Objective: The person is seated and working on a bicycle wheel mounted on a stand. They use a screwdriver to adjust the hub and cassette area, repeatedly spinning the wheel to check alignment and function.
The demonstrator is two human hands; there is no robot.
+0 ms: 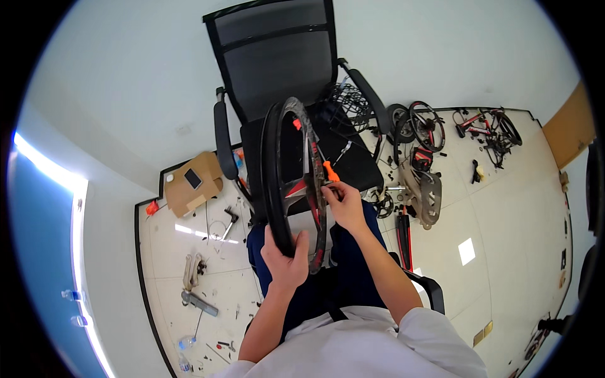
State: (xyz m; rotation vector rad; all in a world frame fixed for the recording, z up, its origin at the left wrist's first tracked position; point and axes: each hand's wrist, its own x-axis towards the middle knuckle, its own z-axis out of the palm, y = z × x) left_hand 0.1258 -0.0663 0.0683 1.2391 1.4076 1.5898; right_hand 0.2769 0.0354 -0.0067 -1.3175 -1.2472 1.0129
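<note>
A small wheel [272, 164] with a black tyre and a grey and red spoked rim stands upright before me, at the front of a black office chair's seat. My left hand [287, 258] is wrapped round the lower part of the tyre, thumb on the near side. At the hub, my right hand [343, 205] has its thumb and fingers pinched together; what sits between them is too small to make out. Just beyond these fingers is an orange tool handle [330, 171]. The far side of the hub is hidden.
The mesh-backed chair [277, 63] faces me, a black wire basket [350, 104] on its right. Cardboard with a phone [193, 179] lies left. Wheels [427, 126], a red frame [482, 126] and loose parts lie right. A hand pump [230, 220] and bottles [187, 342] are at left.
</note>
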